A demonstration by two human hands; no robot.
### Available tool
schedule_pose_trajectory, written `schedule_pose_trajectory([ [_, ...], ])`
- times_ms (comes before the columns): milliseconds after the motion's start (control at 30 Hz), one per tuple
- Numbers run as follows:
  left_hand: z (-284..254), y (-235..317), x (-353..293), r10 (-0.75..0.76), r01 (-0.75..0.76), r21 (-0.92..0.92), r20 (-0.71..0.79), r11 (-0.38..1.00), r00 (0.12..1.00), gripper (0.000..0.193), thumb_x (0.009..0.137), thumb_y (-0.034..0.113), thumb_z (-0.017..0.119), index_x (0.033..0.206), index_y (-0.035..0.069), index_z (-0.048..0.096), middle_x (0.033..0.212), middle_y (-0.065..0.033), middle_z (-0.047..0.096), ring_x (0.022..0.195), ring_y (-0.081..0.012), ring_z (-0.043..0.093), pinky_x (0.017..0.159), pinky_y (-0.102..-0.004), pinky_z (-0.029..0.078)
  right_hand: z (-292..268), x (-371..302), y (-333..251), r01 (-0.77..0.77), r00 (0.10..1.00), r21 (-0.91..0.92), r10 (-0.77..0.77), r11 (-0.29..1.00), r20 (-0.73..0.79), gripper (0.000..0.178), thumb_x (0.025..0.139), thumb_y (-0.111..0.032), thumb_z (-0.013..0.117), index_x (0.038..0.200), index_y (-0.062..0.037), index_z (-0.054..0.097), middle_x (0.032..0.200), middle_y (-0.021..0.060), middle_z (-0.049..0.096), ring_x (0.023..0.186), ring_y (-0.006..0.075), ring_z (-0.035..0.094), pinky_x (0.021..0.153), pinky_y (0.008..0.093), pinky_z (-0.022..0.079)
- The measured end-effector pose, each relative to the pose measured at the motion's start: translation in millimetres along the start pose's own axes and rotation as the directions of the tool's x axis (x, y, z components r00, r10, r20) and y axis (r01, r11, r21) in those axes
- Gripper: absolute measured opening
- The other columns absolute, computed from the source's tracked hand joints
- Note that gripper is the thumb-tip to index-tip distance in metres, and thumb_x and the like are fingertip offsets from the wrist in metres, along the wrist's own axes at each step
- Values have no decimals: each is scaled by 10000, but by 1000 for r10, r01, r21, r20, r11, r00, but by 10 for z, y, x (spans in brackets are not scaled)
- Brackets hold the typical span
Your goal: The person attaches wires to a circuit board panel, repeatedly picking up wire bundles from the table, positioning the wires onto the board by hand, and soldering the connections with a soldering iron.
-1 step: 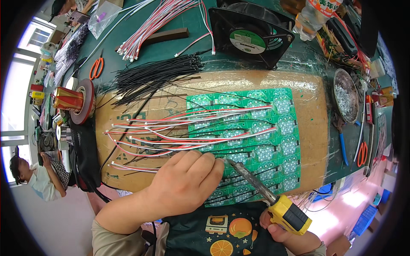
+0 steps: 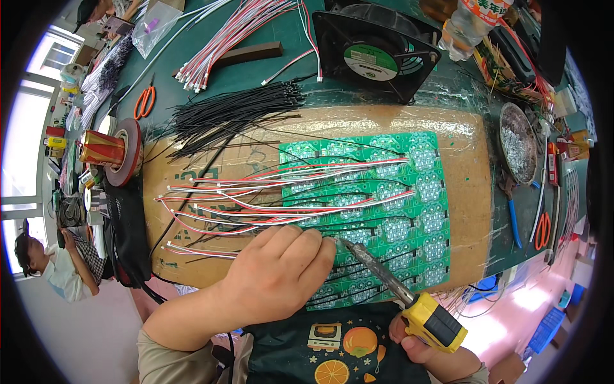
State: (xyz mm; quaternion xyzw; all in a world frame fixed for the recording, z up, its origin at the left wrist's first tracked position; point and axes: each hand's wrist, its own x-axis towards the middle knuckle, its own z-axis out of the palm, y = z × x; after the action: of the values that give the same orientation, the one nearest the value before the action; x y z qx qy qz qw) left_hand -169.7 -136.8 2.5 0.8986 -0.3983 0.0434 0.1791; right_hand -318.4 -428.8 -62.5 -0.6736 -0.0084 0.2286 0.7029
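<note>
My left hand (image 2: 278, 269) is closed, knuckles up, over the lower left of a green circuit board panel (image 2: 433, 222). A thin red-and-white cable (image 2: 198, 251) runs into its grip, white plugs trailing left; the fingertips are partly hidden. From the lower right, my right hand (image 2: 412, 345) grips a soldering iron (image 2: 436, 321) by its yellow and black handle. The iron's tip meets the board just beside my left fingertips. Several more red-and-white cables (image 2: 256, 181) and thin black wires lie across the panel, which rests on brown cardboard (image 2: 470, 192).
Behind the board are a bundle of black wires (image 2: 236, 109), a black fan (image 2: 374, 54) and more red-and-white cables (image 2: 236, 35). A solder spool (image 2: 132, 153) stands left, near orange scissors (image 2: 146, 101). To the right sits a round metal dish (image 2: 517, 144). Another person (image 2: 64, 262) is at far left.
</note>
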Motion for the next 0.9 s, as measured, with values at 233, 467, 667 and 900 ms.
schedule_pose_trajectory([
  [233, 10, 13, 2, 4, -5, 23, 19, 1000, 1000, 350, 713, 93, 619, 1044, -17, 648, 941, -108, 567, 754, -239, 578, 624, -330, 488, 14, 7, -33, 17, 1000, -28, -18, 999, -16, 185, 815, -227, 671, 720, -95, 583, 669, 45, 586, 574, 254, 589, 515, 343, 459],
  [467, -9, 27, 10, 2, -3, 38, 28, 999, 1000, 350, 714, 88, 619, 1043, -27, 651, 944, -113, 573, 765, -239, 583, 629, -328, 492, -4, 29, -44, -2, 999, -85, 5, 996, 34, 211, 824, -261, 661, 701, -111, 579, 639, 46, 578, 564, 258, 586, 501, 358, 449],
  [667, -9, 41, 19, 5, -7, 55, 38, 998, 999, 346, 717, 85, 613, 1041, -30, 652, 944, -116, 576, 763, -239, 582, 630, -327, 493, 6, 11, 29, 6, 1000, -80, -4, 997, 24, 211, 826, -257, 663, 699, -109, 582, 636, 48, 582, 565, 260, 587, 501, 365, 448],
  [900, -33, 43, 24, 1, -3, 50, 43, 999, 999, 345, 718, 87, 612, 1041, -26, 653, 948, -114, 578, 757, -235, 580, 627, -326, 491, 21, -35, -4, 29, 998, 28, -27, 999, -60, 175, 812, -222, 684, 748, -85, 595, 663, 45, 580, 572, 251, 584, 524, 340, 461],
])
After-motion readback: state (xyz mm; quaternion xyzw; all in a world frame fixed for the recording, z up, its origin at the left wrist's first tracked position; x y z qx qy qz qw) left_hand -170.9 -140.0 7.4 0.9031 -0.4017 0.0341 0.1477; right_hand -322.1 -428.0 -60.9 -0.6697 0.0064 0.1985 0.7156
